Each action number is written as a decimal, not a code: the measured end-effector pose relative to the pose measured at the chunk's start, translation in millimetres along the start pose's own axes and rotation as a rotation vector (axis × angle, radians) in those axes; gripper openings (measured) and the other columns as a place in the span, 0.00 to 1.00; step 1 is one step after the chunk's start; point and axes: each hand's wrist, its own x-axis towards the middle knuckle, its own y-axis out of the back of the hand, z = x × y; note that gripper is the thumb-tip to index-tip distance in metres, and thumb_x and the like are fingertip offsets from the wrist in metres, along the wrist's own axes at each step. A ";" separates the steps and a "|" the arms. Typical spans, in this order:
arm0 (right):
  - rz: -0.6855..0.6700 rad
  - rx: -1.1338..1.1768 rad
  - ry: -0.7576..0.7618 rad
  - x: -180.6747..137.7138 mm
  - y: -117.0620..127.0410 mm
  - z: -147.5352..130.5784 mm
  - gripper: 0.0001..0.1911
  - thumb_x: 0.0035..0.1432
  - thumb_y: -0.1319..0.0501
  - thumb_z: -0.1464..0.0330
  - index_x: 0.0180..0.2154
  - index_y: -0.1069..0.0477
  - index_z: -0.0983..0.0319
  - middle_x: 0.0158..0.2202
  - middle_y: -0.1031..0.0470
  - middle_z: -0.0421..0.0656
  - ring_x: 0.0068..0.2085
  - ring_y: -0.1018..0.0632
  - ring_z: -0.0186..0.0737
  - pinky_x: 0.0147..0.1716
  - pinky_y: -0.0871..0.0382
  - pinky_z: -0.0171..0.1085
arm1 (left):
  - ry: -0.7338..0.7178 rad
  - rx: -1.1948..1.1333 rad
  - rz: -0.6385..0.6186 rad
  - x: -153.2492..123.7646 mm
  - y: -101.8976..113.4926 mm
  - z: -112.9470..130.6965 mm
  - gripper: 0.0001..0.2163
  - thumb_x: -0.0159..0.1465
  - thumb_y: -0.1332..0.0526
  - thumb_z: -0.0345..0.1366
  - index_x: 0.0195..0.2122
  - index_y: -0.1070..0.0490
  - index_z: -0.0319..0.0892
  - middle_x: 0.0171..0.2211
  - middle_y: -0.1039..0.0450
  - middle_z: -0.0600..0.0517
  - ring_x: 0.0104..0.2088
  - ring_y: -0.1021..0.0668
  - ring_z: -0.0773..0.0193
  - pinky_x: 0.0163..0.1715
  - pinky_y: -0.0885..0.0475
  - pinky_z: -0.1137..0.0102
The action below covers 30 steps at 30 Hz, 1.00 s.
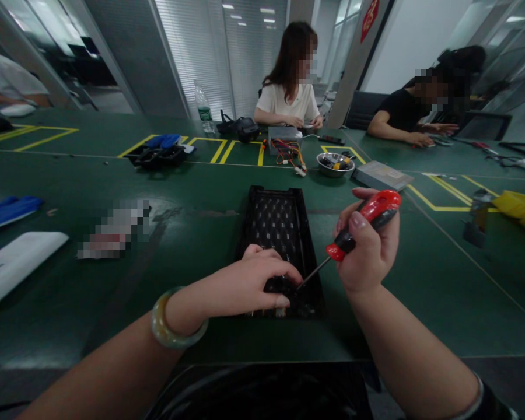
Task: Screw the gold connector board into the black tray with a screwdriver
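Though aslant, screwdriver shaft [315, 273] between hands [266, 277] [367, 256]

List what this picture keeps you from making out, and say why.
In the head view:
Black part: full shape hidden by the left hand.
Screwdriver: tip too small and dark to tell.
Metal bowl: contents too small to identify.
White object: left end cut off by the edge.
Pixelated item: details blurred.
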 end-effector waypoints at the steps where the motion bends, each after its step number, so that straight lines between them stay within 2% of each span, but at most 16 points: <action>1: 0.019 0.023 -0.013 1.0 0.1 0.7 0.13 0.60 0.40 0.63 0.47 0.31 0.55 0.27 0.35 0.39 0.24 0.35 0.34 0.22 0.41 0.37 | 0.001 -0.011 0.002 0.2 -0.6 0.2 0.12 0.64 0.33 0.39 0.49 0.25 0.51 0.48 0.21 0.59 0.50 0.26 0.61 0.57 0.45 0.63; 7: 0.100 0.147 -0.044 4.9 0.1 1.8 0.12 0.58 0.38 0.64 0.45 0.29 0.58 0.26 0.35 0.37 0.24 0.34 0.33 0.23 0.41 0.35 | 0.083 -0.114 0.004 1.4 -5.4 -1.2 0.11 0.64 0.34 0.41 0.47 0.26 0.49 0.47 0.21 0.59 0.48 0.28 0.59 0.50 0.38 0.66; 13: 0.127 0.196 -0.051 5.5 -1.2 -0.2 0.12 0.57 0.38 0.64 0.43 0.28 0.58 0.25 0.35 0.36 0.23 0.35 0.32 0.22 0.42 0.33 | 0.089 -0.166 0.014 0.4 -3.9 -2.0 0.08 0.65 0.36 0.38 0.46 0.26 0.48 0.46 0.21 0.58 0.47 0.28 0.61 0.50 0.37 0.67; 17: 0.134 0.197 -0.046 6.7 -0.9 2.1 0.12 0.57 0.38 0.65 0.43 0.27 0.59 0.25 0.35 0.36 0.24 0.35 0.32 0.22 0.42 0.34 | 0.110 -0.209 0.004 -1.4 0.0 -2.9 0.09 0.65 0.35 0.40 0.46 0.26 0.47 0.43 0.21 0.57 0.46 0.26 0.63 0.47 0.35 0.69; 24: 0.107 0.186 -0.059 6.5 0.7 6.3 0.13 0.57 0.37 0.65 0.44 0.27 0.58 0.26 0.34 0.36 0.24 0.34 0.32 0.24 0.39 0.35 | 0.044 -0.115 0.027 -1.9 1.2 -10.9 0.06 0.69 0.38 0.37 0.44 0.22 0.48 0.45 0.20 0.58 0.46 0.24 0.64 0.53 0.40 0.66; 30: 0.124 0.172 -0.046 7.5 1.2 6.9 0.13 0.57 0.38 0.64 0.44 0.27 0.58 0.25 0.35 0.36 0.24 0.34 0.32 0.23 0.41 0.34 | 0.079 -0.095 0.050 -1.1 1.8 -5.4 0.10 0.64 0.35 0.34 0.47 0.25 0.48 0.44 0.21 0.58 0.46 0.25 0.63 0.49 0.38 0.67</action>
